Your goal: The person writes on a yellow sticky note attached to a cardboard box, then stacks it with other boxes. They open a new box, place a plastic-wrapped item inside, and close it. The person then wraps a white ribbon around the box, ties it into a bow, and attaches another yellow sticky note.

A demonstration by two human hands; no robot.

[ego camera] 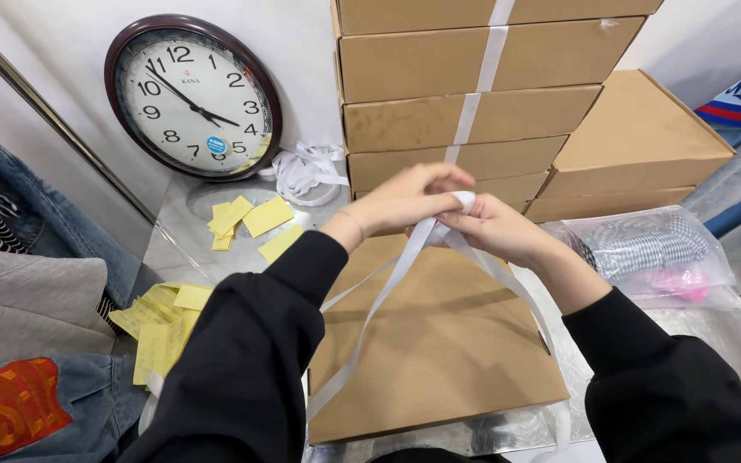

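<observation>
1. One view only, from a camera on the person's head.
2. It looks forward and down over both black sleeves onto the table (731, 343).
3. It is close: the hands (452, 214) sit mid-frame, the box (439, 343) just below them.
4. Its far edge reaches the wall, with the clock (192, 96) and the box stack (473, 94).
5. No second view, so nothing is shared.

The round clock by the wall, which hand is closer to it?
Left. The left hand sits on the clock's side of the white strap; the right hand is farther away, beyond the left.
</observation>
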